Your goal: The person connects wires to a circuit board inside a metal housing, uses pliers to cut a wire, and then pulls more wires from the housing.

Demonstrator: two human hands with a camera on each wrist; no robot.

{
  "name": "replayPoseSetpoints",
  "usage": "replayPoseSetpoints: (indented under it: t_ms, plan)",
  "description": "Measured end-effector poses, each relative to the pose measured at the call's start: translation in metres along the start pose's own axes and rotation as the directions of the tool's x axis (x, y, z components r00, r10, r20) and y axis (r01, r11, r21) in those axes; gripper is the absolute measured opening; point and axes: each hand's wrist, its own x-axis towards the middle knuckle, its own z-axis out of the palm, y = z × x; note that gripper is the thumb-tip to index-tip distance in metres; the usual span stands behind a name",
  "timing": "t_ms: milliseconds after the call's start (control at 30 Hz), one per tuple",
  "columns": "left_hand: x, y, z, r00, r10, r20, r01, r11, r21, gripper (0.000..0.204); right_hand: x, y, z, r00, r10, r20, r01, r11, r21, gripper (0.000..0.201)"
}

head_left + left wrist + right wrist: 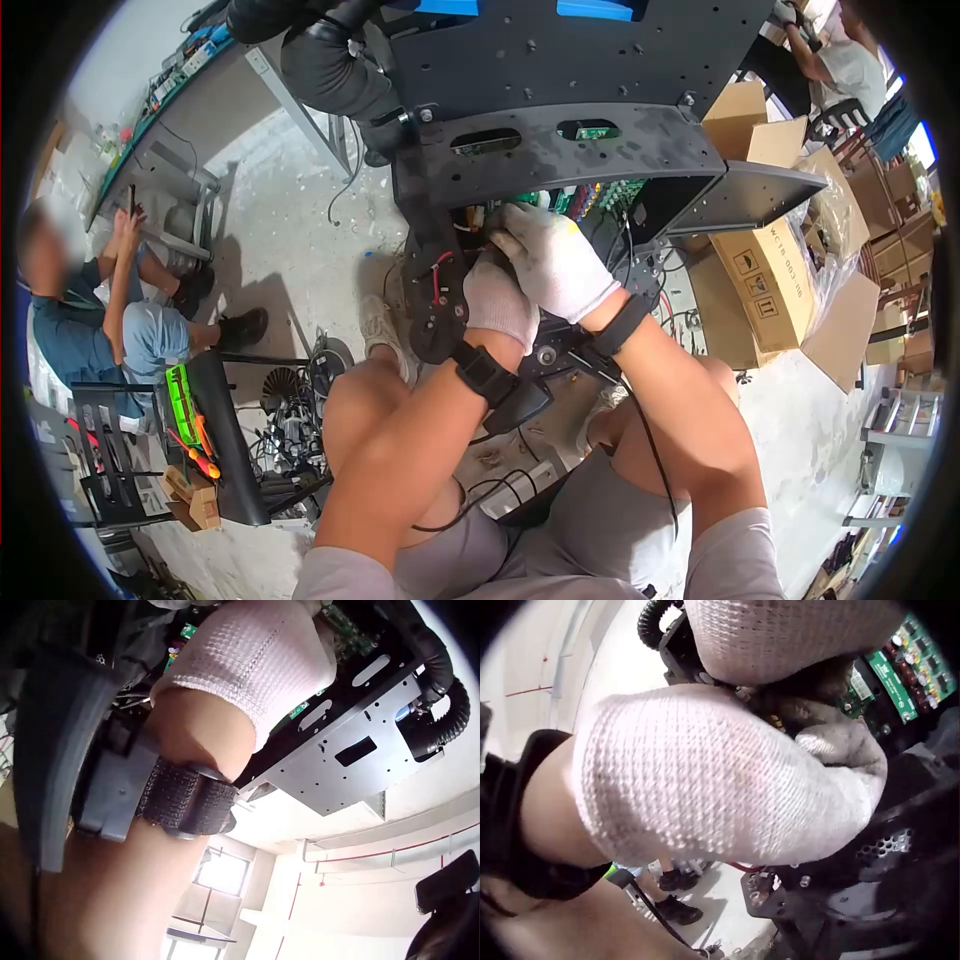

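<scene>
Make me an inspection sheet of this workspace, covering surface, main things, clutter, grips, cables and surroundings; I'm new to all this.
Surface: grey-white floor, visibly stained.
Job's things: black metal chassis, with green circuit board inside.
Clutter: open cardboard box at right; at left, green case and orange-and-yellow-handled tool on a black seat.
Grips: left grip and right grip, white-gloved, overlap at the chassis opening; anything held is hidden.
Cables: black cable hanging below the right wrist strap; red wire at the chassis's left.
Surroundings: seated person at left, another person at upper right, workbench at upper left.
</scene>
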Motion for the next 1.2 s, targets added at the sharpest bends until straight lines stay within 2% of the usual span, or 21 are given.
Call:
replayPoseSetpoints:
  t_ms: [67, 100, 133, 167, 200, 233, 267, 300, 367, 433, 500, 567, 600, 667, 767, 833, 967, 1033, 1167, 1200]
  plan:
    - [-0.009, 0.001, 0.003, 0.976, 0.026, -0.215, -0.057, 0.988, -0.143, 0.030, -0.001, 0.002, 0.000, 0.996, -0.087, -0.033, 0.092, 0.979, 0.181, 0.018]
    - [-0.012, -0.006, 0.006, 0.976, 0.027, -0.216, -0.054, 0.991, -0.121, 0.030, -0.002, 0.000, 0.003, 0.995, -0.084, -0.046, 0.091, 0.976, 0.199, 0.018]
    - [-0.011, -0.011, 0.016, 0.956, 0.002, -0.294, -0.116, 0.922, -0.371, 0.026, -0.004, -0.001, 0.002, 0.996, -0.046, -0.082, 0.065, 0.969, 0.237, 0.014]
    - [-0.009, -0.016, 0.025, 0.932, -0.044, -0.360, -0.189, 0.787, -0.587, 0.022, -0.006, -0.002, 0.001, 0.993, -0.007, -0.118, 0.040, 0.960, 0.276, 0.011]
    - [-0.009, -0.008, 0.024, 0.932, -0.043, -0.360, -0.191, 0.786, -0.589, 0.022, -0.008, -0.001, -0.001, 0.993, -0.008, -0.118, 0.040, 0.961, 0.273, 0.011]
    - [-0.009, 0.005, 0.018, 0.960, -0.178, -0.215, -0.097, 0.507, -0.856, 0.020, -0.011, 0.000, -0.004, 0.970, 0.231, -0.073, -0.171, 0.867, 0.468, 0.010]
    - [-0.007, 0.013, 0.014, 0.968, -0.247, -0.030, 0.008, 0.151, -0.989, 0.019, -0.012, 0.001, -0.006, 0.897, 0.442, 0.018, -0.354, 0.690, 0.631, 0.010]
    - [-0.005, 0.012, 0.014, 0.968, -0.247, -0.030, 0.008, 0.151, -0.989, 0.019, -0.014, 0.006, -0.007, 0.881, 0.472, -0.030, -0.314, 0.630, 0.710, 0.012]
    - [-0.001, 0.010, 0.017, 0.992, -0.129, -0.014, 0.042, 0.417, -0.908, 0.026, -0.021, 0.014, -0.016, 0.807, 0.591, 0.012, -0.365, 0.483, 0.796, 0.014]
    - [0.004, 0.013, 0.022, 0.994, -0.107, 0.009, 0.057, 0.459, -0.887, 0.027, -0.029, 0.028, -0.017, 0.710, 0.698, 0.094, -0.456, 0.354, 0.817, 0.017]
    - [0.006, 0.013, 0.028, 0.997, -0.071, 0.000, 0.038, 0.541, -0.840, 0.029, -0.034, 0.038, -0.017, 0.622, 0.769, 0.149, -0.455, 0.201, 0.867, 0.017]
    - [0.010, 0.013, 0.035, 0.999, -0.029, -0.019, 0.000, 0.557, -0.830, 0.032, -0.035, 0.046, -0.015, 0.617, 0.770, 0.162, -0.442, 0.169, 0.881, 0.018]
    - [0.013, 0.013, 0.039, 0.997, -0.072, -0.034, 0.011, 0.548, -0.836, 0.033, -0.035, 0.049, -0.016, 0.615, 0.768, 0.178, -0.428, 0.136, 0.893, 0.018]
    - [0.017, 0.010, 0.043, 0.992, -0.115, -0.047, 0.022, 0.539, -0.842, 0.034, -0.034, 0.050, -0.015, 0.603, 0.776, 0.185, -0.446, 0.135, 0.885, 0.018]
    - [0.024, -0.001, 0.048, 0.996, -0.062, -0.057, -0.008, 0.610, -0.792, 0.035, -0.032, 0.049, -0.013, 0.599, 0.776, 0.195, -0.475, 0.149, 0.867, 0.018]
    - [0.026, -0.005, 0.054, 0.982, -0.045, -0.181, -0.111, 0.640, -0.761, 0.035, -0.032, 0.053, -0.011, 0.632, 0.742, 0.223, -0.458, 0.125, 0.880, 0.018]
    - [0.031, -0.011, 0.056, 0.971, 0.015, -0.237, -0.172, 0.733, -0.658, 0.035, -0.031, 0.052, -0.010, 0.608, 0.760, 0.230, -0.470, 0.112, 0.875, 0.018]
    - [0.026, -0.003, 0.049, 0.962, 0.044, -0.268, -0.215, 0.727, -0.652, 0.036, -0.032, 0.053, -0.011, 0.585, 0.763, 0.275, -0.456, 0.030, 0.889, 0.019]
    - [0.023, 0.003, 0.042, 0.978, 0.000, -0.207, -0.147, 0.703, -0.696, 0.036, -0.034, 0.058, -0.007, 0.596, 0.750, 0.288, -0.430, -0.005, 0.903, 0.019]
    - [0.021, 0.006, 0.039, 0.988, -0.023, -0.155, -0.100, 0.666, -0.739, 0.031, -0.034, 0.059, -0.006, 0.605, 0.741, 0.292, -0.416, -0.018, 0.909, 0.019]
